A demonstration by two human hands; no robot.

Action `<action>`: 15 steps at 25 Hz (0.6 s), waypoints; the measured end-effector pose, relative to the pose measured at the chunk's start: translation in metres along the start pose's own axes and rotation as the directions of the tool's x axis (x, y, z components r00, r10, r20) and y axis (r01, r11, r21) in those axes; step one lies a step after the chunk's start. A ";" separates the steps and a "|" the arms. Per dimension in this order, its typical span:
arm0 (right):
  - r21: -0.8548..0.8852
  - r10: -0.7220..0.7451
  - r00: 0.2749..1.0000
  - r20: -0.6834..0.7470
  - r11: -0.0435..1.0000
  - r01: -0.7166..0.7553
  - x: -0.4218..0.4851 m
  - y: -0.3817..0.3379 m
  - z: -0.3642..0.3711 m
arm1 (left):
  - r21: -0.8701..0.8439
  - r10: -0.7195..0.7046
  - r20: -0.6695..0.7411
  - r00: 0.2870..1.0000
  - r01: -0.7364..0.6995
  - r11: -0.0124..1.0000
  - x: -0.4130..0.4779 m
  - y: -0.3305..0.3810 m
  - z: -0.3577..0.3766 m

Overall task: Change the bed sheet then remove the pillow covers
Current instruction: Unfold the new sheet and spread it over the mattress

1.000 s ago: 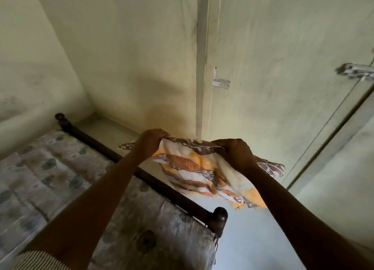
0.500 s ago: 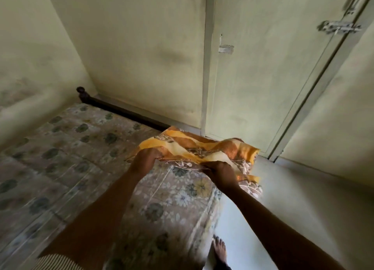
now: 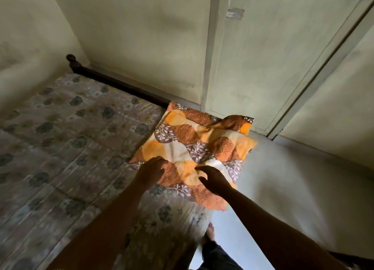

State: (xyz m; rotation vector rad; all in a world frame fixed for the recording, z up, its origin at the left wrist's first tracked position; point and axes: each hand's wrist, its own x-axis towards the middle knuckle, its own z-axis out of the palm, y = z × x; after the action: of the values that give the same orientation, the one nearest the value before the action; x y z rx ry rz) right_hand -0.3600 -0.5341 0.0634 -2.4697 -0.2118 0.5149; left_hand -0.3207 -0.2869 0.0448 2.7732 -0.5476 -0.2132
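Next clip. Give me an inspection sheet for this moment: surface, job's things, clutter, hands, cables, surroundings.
Surface: floral mattress on a dark wooden bed frame.
Job's things: folded orange patterned cloth lies on the mattress corner, its right edge hanging past the mattress edge; no pillow in view.
Clutter: nothing seen.
Hands: left hand loosely curled at the cloth's near edge, not visibly gripping it; right hand open, fingers spread over the cloth.
Cables: nothing seen.
Surroundings: pale walls, a door, bare floor, the person's bare foot beside the bed.
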 end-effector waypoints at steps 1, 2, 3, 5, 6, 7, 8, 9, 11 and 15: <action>0.018 0.004 0.999 -0.039 1.000 -0.004 0.012 0.005 -0.012 | -0.006 -0.029 0.013 1.000 0.029 1.000 0.011 0.007 -0.004; 0.039 0.018 0.997 -0.081 0.999 -0.015 0.027 0.010 -0.026 | 0.010 -0.062 0.018 0.998 0.062 0.998 0.027 0.009 -0.005; 0.050 0.037 0.994 -0.107 0.998 -0.032 0.045 0.017 -0.041 | 0.019 -0.098 0.055 0.994 0.097 0.995 0.045 0.011 -0.007; 0.015 0.078 0.990 -0.120 0.997 -0.077 0.087 0.037 -0.066 | -0.010 -0.143 0.153 0.978 0.147 0.989 0.085 0.014 -0.007; 0.003 0.114 0.986 -0.121 0.993 -0.114 0.109 0.050 -0.077 | -0.025 -0.157 0.202 0.967 0.166 0.986 0.106 0.015 -0.006; -0.006 0.149 0.981 -0.124 0.988 -0.151 0.131 0.064 -0.084 | -0.029 -0.162 0.242 0.957 0.174 0.984 0.125 0.016 -0.004; -0.019 0.188 0.974 -0.129 0.981 -0.192 0.147 0.076 -0.089 | -0.026 -0.159 0.264 0.951 0.172 0.985 0.141 0.018 -0.002; -0.037 0.231 0.964 -0.133 0.971 -0.238 0.160 0.087 -0.091 | -0.034 -0.152 0.270 0.951 0.168 0.985 0.154 0.022 -0.001; -0.084 0.357 0.924 -0.138 0.925 -0.370 0.177 0.105 -0.095 | -0.069 -0.134 0.273 0.952 0.159 0.985 0.177 0.030 0.004; -0.316 0.428 0.894 -0.129 0.837 -0.446 0.184 0.120 -0.095 | -0.069 -0.071 0.281 0.957 0.094 0.993 0.203 0.046 0.010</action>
State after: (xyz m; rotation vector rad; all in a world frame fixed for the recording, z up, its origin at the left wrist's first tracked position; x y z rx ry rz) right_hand -0.1493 -0.6324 0.0051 -2.8791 0.3298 0.6440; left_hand -0.1524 -0.4101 0.0330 2.7037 -0.4760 -0.6386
